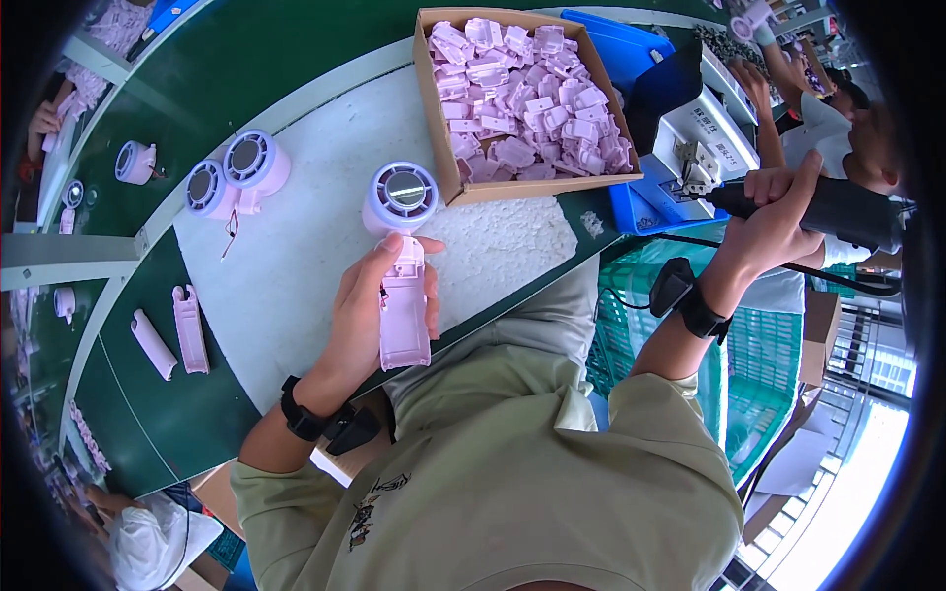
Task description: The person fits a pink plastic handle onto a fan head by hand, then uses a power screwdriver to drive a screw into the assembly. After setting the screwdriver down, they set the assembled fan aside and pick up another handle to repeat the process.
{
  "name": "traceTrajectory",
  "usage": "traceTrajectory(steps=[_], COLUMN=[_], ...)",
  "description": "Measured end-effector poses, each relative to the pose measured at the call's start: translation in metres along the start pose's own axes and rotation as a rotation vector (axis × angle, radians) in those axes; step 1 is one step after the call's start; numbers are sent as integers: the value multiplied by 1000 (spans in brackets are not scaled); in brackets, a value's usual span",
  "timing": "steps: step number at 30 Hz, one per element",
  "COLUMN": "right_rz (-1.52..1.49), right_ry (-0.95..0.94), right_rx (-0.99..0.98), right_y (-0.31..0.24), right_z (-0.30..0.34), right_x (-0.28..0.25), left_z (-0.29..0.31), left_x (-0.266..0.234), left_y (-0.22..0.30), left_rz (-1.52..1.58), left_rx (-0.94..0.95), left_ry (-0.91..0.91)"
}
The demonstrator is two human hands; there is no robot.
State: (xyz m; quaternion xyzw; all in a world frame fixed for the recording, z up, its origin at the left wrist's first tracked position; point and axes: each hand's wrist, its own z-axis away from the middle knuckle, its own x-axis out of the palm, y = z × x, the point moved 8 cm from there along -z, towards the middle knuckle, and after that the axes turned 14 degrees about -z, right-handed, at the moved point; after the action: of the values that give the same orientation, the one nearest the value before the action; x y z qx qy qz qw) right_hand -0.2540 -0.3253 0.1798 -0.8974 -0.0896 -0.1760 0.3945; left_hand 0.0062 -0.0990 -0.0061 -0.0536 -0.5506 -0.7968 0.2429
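My left hand grips a pale pink handheld fan by its open handle; the round white-and-pink fan head lies toward the cardboard box. Small wires show inside the handle. My right hand is off to the right, wrapped around a black electric screwdriver whose tip points left near a small metal fixture. Both wrists wear black straps.
A cardboard box full of small pink plastic parts stands on the white foam mat. Two more fan heads lie at the left, pink handle covers on the green belt. A blue tray and green crate are right; other workers' hands are at the edges.
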Motion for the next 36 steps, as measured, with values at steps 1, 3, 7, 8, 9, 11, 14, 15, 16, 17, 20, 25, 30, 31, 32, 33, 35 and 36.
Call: traceTrajectory(steps=[1, 3, 7, 8, 9, 11, 14, 15, 16, 17, 20, 25, 30, 31, 32, 33, 35, 36], right_rz=[-23, -11, -9, -24, -39, -32, -17, -10, -2, 6, 89, 144, 40, 7, -24, -53, -92, -134], right_ry=[-7, -3, -4, -9, -15, -23, -42, -45, -46, -48, -75, -119, -103, -89, -73, -57, -68, -80], right_rx=[1, -40, -122, -125, -127, -141, -172, -166, -162, -160, -161, -149, 67, 79, 94, 112, 129, 140], right_y=[-1, -4, -7, -6, -5, -1, 0, 0, 0, -1, 7, 4, 8, 3, -1, -4, -12, -15], right_z=[0, -1, -3, -3, -4, -4, -4, -3, -3, -3, -3, -8, -8, -2, 5, 10, 19, 22], right_x=[-2, -3, 0, 2, 4, 6, 9, 10, 11, 12, 23, 26, 18, 15, 11, 8, 10, 14], left_z=[0, 1, 1, 1, 1, 1, 0, 0, 0, 0, 2, 3, 2, 3, 3, 4, 5, 5], left_x=[0, 1, 0, 1, 1, 1, 1, 1, 2, 2, -2, 3, 2, 2, 3, 3, 1, 0], left_y=[0, 0, -1, -2, -2, -2, -1, -1, 0, 0, -1, 1, 0, -1, -2, -2, -4, -4], left_rz=[-1, -1, 4, 7, 9, 8, 9, 2, -5, -13, 7, 31, 54, 62, 70, 78, 83, 87], left_rx=[5, -3, -9, -1, 6, 6, 8, 10, 12, 15, 35, 31, 62, 68, 72, 73, 70, 73], left_ry=[-3, 0, 6, 2, -3, -5, -11, -8, -7, -7, 3, -30, -42, -51, -60, -67, -67, -69])
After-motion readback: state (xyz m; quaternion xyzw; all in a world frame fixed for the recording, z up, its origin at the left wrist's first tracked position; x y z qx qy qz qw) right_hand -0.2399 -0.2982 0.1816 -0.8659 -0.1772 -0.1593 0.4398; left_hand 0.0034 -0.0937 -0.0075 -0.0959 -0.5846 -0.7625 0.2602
